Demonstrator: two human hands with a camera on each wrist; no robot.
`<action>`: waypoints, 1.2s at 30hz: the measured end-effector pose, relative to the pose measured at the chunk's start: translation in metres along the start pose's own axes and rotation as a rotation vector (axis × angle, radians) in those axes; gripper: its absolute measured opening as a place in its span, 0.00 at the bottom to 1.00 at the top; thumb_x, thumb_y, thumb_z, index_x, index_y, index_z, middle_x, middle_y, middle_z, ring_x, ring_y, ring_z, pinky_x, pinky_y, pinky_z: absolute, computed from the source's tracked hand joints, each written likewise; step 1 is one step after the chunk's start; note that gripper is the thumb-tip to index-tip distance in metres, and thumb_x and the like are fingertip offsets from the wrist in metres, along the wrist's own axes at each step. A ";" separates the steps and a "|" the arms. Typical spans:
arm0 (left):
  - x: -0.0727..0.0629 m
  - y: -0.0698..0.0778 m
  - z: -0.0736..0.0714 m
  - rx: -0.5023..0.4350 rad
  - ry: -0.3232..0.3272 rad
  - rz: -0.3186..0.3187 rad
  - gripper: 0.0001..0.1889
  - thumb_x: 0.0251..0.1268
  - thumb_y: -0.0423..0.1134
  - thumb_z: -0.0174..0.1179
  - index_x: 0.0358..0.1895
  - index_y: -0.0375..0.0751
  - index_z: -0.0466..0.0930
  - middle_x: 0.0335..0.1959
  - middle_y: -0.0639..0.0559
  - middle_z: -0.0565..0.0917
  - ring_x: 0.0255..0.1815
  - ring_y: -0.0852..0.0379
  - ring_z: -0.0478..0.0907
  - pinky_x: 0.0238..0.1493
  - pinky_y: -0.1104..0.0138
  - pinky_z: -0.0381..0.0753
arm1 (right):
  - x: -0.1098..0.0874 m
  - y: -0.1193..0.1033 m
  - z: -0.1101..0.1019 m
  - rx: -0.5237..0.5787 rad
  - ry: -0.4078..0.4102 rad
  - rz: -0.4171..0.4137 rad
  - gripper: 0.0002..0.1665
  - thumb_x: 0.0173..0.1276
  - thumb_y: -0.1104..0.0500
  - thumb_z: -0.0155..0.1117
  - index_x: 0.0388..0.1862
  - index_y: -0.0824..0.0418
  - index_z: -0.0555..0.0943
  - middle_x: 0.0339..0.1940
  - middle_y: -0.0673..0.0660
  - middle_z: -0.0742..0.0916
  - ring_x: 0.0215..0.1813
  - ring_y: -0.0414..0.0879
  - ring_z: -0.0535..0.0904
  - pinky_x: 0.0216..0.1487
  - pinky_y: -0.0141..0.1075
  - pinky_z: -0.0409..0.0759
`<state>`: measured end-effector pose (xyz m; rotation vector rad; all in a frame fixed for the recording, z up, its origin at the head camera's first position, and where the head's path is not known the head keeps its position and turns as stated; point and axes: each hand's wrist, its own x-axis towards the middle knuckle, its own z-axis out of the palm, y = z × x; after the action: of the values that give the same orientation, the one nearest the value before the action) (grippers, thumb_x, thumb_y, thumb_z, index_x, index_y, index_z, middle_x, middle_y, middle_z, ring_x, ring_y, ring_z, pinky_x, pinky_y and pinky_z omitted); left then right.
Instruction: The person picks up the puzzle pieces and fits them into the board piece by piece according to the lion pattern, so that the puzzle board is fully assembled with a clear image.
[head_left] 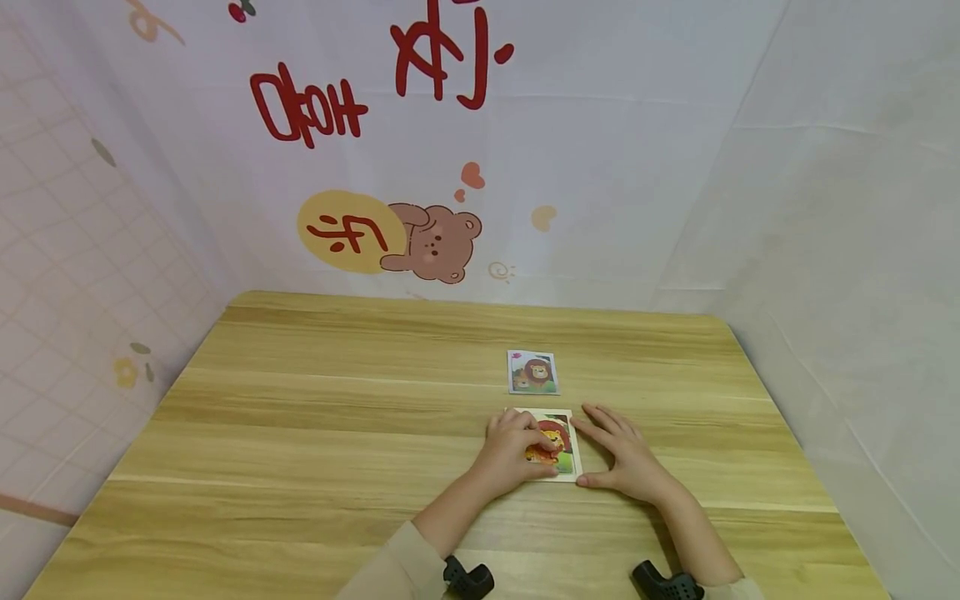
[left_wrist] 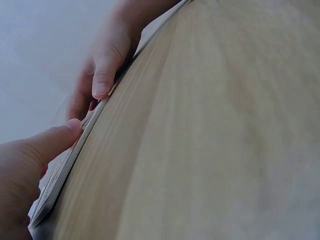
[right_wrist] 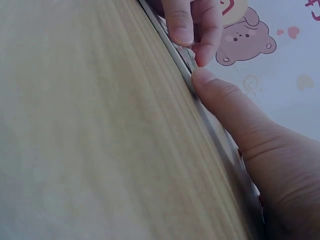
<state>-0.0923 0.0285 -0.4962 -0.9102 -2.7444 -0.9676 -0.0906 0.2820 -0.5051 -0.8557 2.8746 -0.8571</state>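
A small pale-framed picture board [head_left: 576,454] with a lion picture lies on the wooden table, partly hidden under my left hand [head_left: 512,450]. The left fingers are bent over the picture, the index fingertip on the lion and cub area, the thumb close to the front edge. In the right wrist view the left thumb [right_wrist: 181,27] and fingers reach down over the board's surface. My right hand [head_left: 630,458] rests at the board's right side, fingers spread, thumb tip at its lower right corner and index fingertip near the upper right one. The board's thin edge [left_wrist: 67,167] shows in the left wrist view.
A matching lion card [head_left: 534,372] lies flat just beyond the board. The wooden table [head_left: 300,433] stretches to both sides. A white printed cloth [head_left: 600,150] hangs behind, with pale cloth walls left and right.
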 end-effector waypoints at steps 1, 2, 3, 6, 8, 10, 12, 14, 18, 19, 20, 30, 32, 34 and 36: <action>0.000 0.001 0.000 0.003 -0.005 -0.004 0.15 0.44 0.57 0.73 0.37 0.60 0.88 0.36 0.66 0.72 0.42 0.64 0.63 0.47 0.63 0.58 | 0.000 0.000 0.000 -0.001 -0.002 0.000 0.53 0.48 0.31 0.71 0.72 0.50 0.68 0.74 0.58 0.63 0.74 0.61 0.49 0.63 0.66 0.44; 0.001 0.001 0.001 0.007 -0.009 -0.006 0.15 0.44 0.57 0.73 0.37 0.61 0.88 0.37 0.66 0.72 0.42 0.64 0.63 0.46 0.63 0.58 | 0.000 -0.001 0.000 -0.001 -0.002 0.000 0.53 0.48 0.31 0.71 0.72 0.50 0.68 0.74 0.58 0.63 0.74 0.62 0.49 0.63 0.66 0.44; 0.001 0.002 0.001 0.008 -0.011 -0.007 0.15 0.44 0.57 0.73 0.37 0.61 0.87 0.37 0.66 0.72 0.42 0.64 0.63 0.46 0.64 0.58 | 0.000 -0.001 0.000 0.000 -0.003 0.002 0.53 0.48 0.31 0.71 0.72 0.50 0.68 0.74 0.58 0.63 0.74 0.61 0.49 0.63 0.66 0.43; 0.001 0.003 0.000 0.008 -0.017 -0.012 0.15 0.45 0.57 0.73 0.37 0.60 0.87 0.36 0.66 0.72 0.41 0.64 0.62 0.45 0.64 0.57 | 0.000 -0.001 -0.001 0.000 -0.002 0.004 0.53 0.48 0.31 0.71 0.71 0.50 0.68 0.74 0.58 0.63 0.74 0.61 0.49 0.63 0.66 0.44; 0.001 0.003 0.001 0.008 -0.019 -0.011 0.15 0.45 0.58 0.73 0.37 0.60 0.88 0.36 0.66 0.72 0.41 0.64 0.62 0.45 0.64 0.57 | 0.000 -0.001 -0.001 0.001 -0.003 0.007 0.53 0.48 0.31 0.71 0.72 0.50 0.68 0.74 0.58 0.63 0.74 0.61 0.49 0.63 0.66 0.44; 0.001 0.002 0.001 0.008 -0.019 -0.009 0.15 0.45 0.58 0.72 0.37 0.60 0.88 0.36 0.66 0.72 0.41 0.64 0.62 0.45 0.63 0.57 | 0.000 -0.001 -0.001 0.004 -0.004 0.010 0.53 0.48 0.31 0.71 0.72 0.50 0.68 0.74 0.58 0.63 0.74 0.61 0.49 0.63 0.66 0.43; 0.001 0.002 0.002 0.008 -0.019 -0.007 0.16 0.45 0.59 0.72 0.37 0.60 0.88 0.36 0.66 0.71 0.41 0.64 0.62 0.46 0.63 0.57 | 0.000 -0.001 -0.001 0.008 -0.006 0.013 0.53 0.48 0.31 0.71 0.72 0.50 0.68 0.74 0.58 0.62 0.74 0.61 0.48 0.63 0.66 0.43; 0.001 0.001 0.003 0.009 -0.018 -0.004 0.16 0.45 0.59 0.72 0.37 0.61 0.88 0.36 0.66 0.71 0.41 0.64 0.62 0.46 0.63 0.57 | 0.000 -0.001 -0.001 0.012 -0.007 0.013 0.53 0.48 0.31 0.71 0.71 0.50 0.68 0.74 0.58 0.62 0.74 0.61 0.48 0.63 0.66 0.43; 0.001 0.000 0.003 -0.001 -0.014 0.002 0.16 0.44 0.60 0.72 0.37 0.60 0.88 0.36 0.67 0.70 0.41 0.65 0.61 0.46 0.63 0.56 | 0.000 -0.002 -0.001 0.009 -0.006 0.010 0.53 0.48 0.31 0.71 0.71 0.50 0.68 0.74 0.58 0.63 0.74 0.61 0.49 0.63 0.66 0.43; 0.001 0.000 0.003 -0.003 -0.013 0.003 0.16 0.44 0.60 0.72 0.37 0.60 0.88 0.36 0.67 0.70 0.40 0.65 0.61 0.46 0.63 0.56 | 0.000 -0.002 -0.001 0.009 -0.006 0.008 0.53 0.48 0.31 0.71 0.71 0.50 0.68 0.74 0.58 0.63 0.74 0.61 0.49 0.63 0.66 0.43; 0.001 0.000 0.003 -0.006 -0.014 0.007 0.17 0.45 0.60 0.72 0.38 0.60 0.88 0.36 0.67 0.70 0.40 0.65 0.61 0.45 0.64 0.56 | 0.000 -0.002 -0.001 0.008 -0.006 0.008 0.53 0.48 0.31 0.71 0.71 0.50 0.68 0.74 0.59 0.63 0.74 0.61 0.49 0.63 0.66 0.43; 0.003 0.002 0.004 0.034 -0.052 0.019 0.18 0.52 0.60 0.68 0.47 0.63 0.87 0.35 0.65 0.68 0.37 0.64 0.58 0.41 0.64 0.53 | 0.000 -0.003 -0.002 0.012 -0.008 0.006 0.53 0.49 0.32 0.72 0.71 0.51 0.68 0.74 0.59 0.63 0.74 0.62 0.49 0.62 0.67 0.43; 0.004 0.002 0.004 0.050 -0.060 0.009 0.18 0.52 0.60 0.68 0.46 0.63 0.87 0.34 0.65 0.68 0.37 0.63 0.58 0.41 0.64 0.52 | 0.000 -0.003 -0.002 0.011 -0.009 0.006 0.53 0.49 0.32 0.71 0.71 0.52 0.68 0.74 0.59 0.63 0.74 0.62 0.49 0.62 0.67 0.43; 0.004 0.003 0.004 0.064 -0.066 0.002 0.18 0.51 0.60 0.68 0.46 0.63 0.87 0.34 0.65 0.68 0.37 0.63 0.58 0.40 0.64 0.53 | 0.000 -0.003 -0.002 0.012 -0.009 0.005 0.53 0.48 0.32 0.71 0.71 0.52 0.68 0.74 0.59 0.63 0.74 0.62 0.49 0.62 0.67 0.43; 0.004 0.005 0.004 0.077 -0.072 -0.002 0.18 0.51 0.60 0.68 0.46 0.64 0.87 0.34 0.65 0.68 0.37 0.63 0.58 0.40 0.64 0.53 | 0.000 -0.002 -0.002 0.012 -0.008 0.005 0.53 0.49 0.32 0.71 0.71 0.51 0.68 0.74 0.59 0.63 0.74 0.62 0.49 0.62 0.67 0.43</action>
<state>-0.0926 0.0356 -0.4955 -0.9479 -2.8206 -0.8391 -0.0901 0.2811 -0.5027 -0.8491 2.8604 -0.8670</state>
